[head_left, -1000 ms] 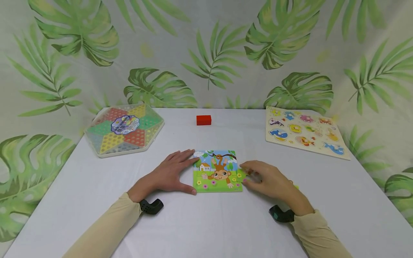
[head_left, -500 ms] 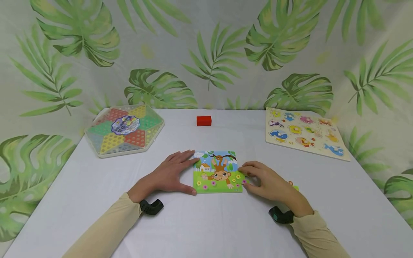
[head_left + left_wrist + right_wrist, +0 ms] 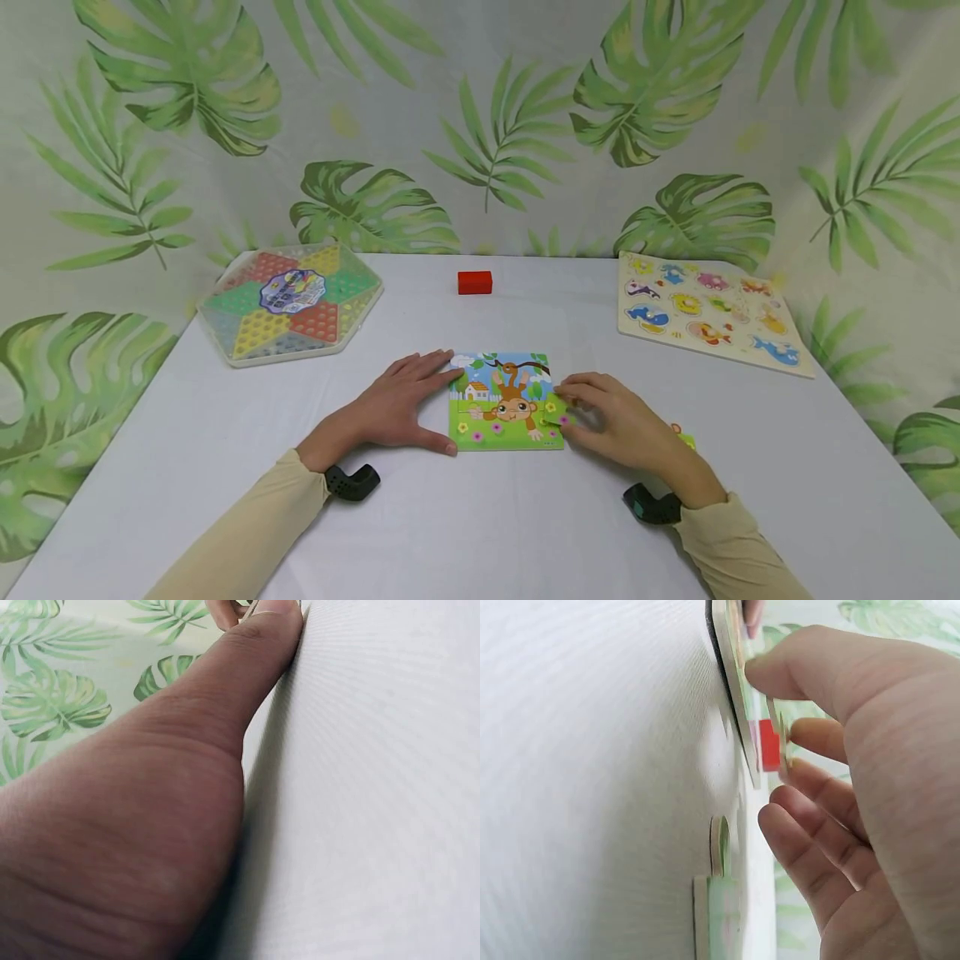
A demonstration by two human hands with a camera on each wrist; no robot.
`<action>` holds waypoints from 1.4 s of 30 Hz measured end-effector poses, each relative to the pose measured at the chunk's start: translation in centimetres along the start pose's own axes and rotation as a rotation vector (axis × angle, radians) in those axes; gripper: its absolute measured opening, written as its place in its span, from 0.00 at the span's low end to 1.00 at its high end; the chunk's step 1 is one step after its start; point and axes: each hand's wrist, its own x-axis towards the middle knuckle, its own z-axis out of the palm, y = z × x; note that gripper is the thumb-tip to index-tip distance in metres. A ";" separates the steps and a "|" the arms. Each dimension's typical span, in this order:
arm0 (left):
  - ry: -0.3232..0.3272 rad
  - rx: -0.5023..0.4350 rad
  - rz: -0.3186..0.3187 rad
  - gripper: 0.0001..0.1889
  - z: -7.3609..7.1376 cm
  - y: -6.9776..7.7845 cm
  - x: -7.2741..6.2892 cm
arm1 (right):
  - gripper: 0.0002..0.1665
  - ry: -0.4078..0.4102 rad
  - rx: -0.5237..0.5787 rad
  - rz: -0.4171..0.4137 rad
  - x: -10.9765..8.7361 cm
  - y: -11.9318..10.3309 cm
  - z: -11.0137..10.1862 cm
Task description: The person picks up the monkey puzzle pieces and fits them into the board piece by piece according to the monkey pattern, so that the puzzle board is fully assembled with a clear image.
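Observation:
A square jigsaw puzzle (image 3: 498, 408) with a hanging monkey, a house and flowers lies on the white table. My left hand (image 3: 397, 400) rests flat at its left edge, fingers spread, index fingertip over the upper left part and thumb at the lower left corner. My right hand (image 3: 618, 421) pinches a green puzzle piece (image 3: 553, 408) with yellow and pink flowers between thumb and fingers. This piece overlaps the puzzle's right edge. In the right wrist view the held piece (image 3: 782, 739) stands just off the puzzle's face, under the thumb.
Another green puzzle piece (image 3: 687, 439) lies beside my right wrist, partly hidden. A red block (image 3: 475, 282) sits at the back middle. At the back left is a hexagonal Chinese checkers board (image 3: 288, 304); a wooden sea-animal peg puzzle (image 3: 712, 312) lies back right.
The right hand has shifted the green piece slightly left and turned it, so it now shows over the puzzle's right edge. The left hand has stayed in place.

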 end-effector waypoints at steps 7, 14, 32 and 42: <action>0.001 -0.001 0.002 0.59 -0.1 0.1 -0.1 | 0.24 0.020 0.017 -0.074 0.1 -0.4 0.8; 0.002 -0.002 0.003 0.59 -0.1 0.0 -0.1 | 0.23 0.013 0.047 -0.097 0.5 -1.3 1.6; -0.001 -0.006 0.001 0.59 -0.1 0.0 -0.1 | 0.24 0.036 0.108 -0.161 1.1 -2.0 2.1; 0.000 0.000 0.004 0.59 0.0 -0.2 -0.1 | 0.24 0.009 0.163 -0.114 1.2 -3.2 3.0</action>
